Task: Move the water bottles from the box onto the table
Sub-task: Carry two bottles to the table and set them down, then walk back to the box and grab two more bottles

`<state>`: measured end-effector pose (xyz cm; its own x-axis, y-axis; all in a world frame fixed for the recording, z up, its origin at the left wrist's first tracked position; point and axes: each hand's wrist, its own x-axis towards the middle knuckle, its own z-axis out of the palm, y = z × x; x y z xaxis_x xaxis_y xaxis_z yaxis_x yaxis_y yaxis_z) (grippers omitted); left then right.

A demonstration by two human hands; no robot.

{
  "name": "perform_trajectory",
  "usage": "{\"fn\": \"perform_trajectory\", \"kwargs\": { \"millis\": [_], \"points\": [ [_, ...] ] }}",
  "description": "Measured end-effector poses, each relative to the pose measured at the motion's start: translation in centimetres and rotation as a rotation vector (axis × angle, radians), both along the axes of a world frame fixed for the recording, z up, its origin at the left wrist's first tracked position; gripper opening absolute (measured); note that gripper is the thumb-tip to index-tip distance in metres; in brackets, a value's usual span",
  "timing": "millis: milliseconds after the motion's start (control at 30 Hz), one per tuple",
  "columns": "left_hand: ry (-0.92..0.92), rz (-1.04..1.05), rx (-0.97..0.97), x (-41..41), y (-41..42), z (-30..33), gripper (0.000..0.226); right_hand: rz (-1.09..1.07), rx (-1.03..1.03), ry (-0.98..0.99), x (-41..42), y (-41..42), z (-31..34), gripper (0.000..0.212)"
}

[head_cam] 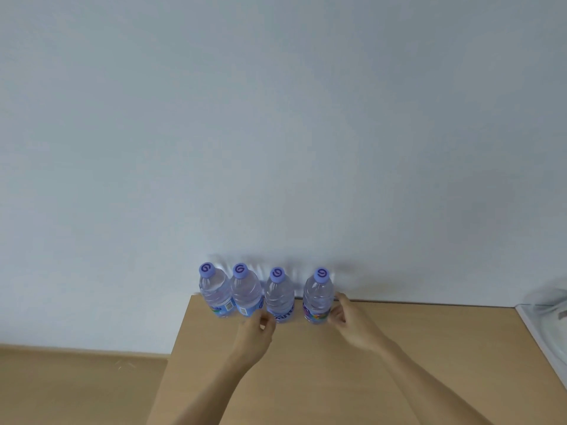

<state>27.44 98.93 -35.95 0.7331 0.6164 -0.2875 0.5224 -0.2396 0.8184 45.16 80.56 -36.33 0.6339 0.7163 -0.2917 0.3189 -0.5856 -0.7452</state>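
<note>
At frame's right, cut-off white object.

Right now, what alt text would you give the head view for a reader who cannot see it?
Four water bottles with purple caps stand upright in a row at the far edge of a wooden table against a pale wall. The left hand is by the third bottle, the right hand by the fourth bottle.

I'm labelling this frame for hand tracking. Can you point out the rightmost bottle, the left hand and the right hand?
rightmost bottle [318,297]: head view, on its clear ribbed body.
left hand [256,337]: head view, on the back of the hand.
right hand [352,322]: head view, on the back of the hand.
</note>
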Motion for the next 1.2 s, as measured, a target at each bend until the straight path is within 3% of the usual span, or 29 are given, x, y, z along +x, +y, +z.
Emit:
{"fn": "perform_trajectory", "kwargs": {
  "millis": [200,700,833,1000,1200],
  "points": [
    [0.108,-0.172,-0.117,0.7,-0.8,-0.2,0.031,0.004,-0.049,-0.023,-0.2,1.5,-0.9,0.041],
    [0.147,-0.201,-0.053,0.9,1.2,0.0,0.022,0.107,-0.182,-0.112,-0.6,4.0,0.2,0.044],
    [0.080,-0.212,0.043,0.6,1.8,2.0,0.011,0.104,-0.257,-0.188,-0.3,3.5,2.3,0.041],
    [-0.047,-0.291,0.232,0.8,2.3,5.4,0.013,0.069,-0.275,-0.429,-0.8,1.4,5.4,0.025],
    [-0.280,-0.445,0.356,3.2,1.7,12.8,0.009,-0.087,-0.158,-0.625,-1.7,-2.3,10.9,0.035]
  ]
}}
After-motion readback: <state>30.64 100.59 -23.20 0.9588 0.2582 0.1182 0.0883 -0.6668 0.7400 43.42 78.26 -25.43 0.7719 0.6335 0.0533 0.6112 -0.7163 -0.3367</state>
